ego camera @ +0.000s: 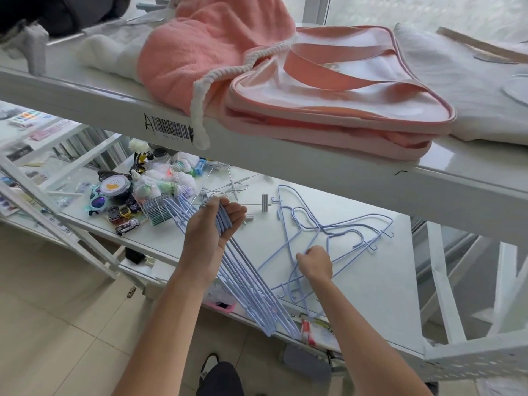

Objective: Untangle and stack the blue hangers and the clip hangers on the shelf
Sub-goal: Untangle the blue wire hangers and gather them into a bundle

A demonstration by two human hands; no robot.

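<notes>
My left hand [214, 227] grips a bundle of several blue hangers [251, 292], held above the white shelf [380, 270]; the bundle slants down past the shelf's front edge. To the right, a tangle of loose blue hangers [328, 227] lies flat on the shelf. My right hand [315, 265] pinches the wire of one hanger at the near side of that tangle. Silver clip hangers [243, 192] lie further back on the shelf, behind my left hand.
A pile of toys, sunglasses and net bags [143, 192] crowds the shelf's left part. The upper shelf [100, 104] overhangs, carrying a pink towel [211, 44], a pink bag [337, 90] and white cloth. A dark shoe [210, 364] stands on the tiled floor.
</notes>
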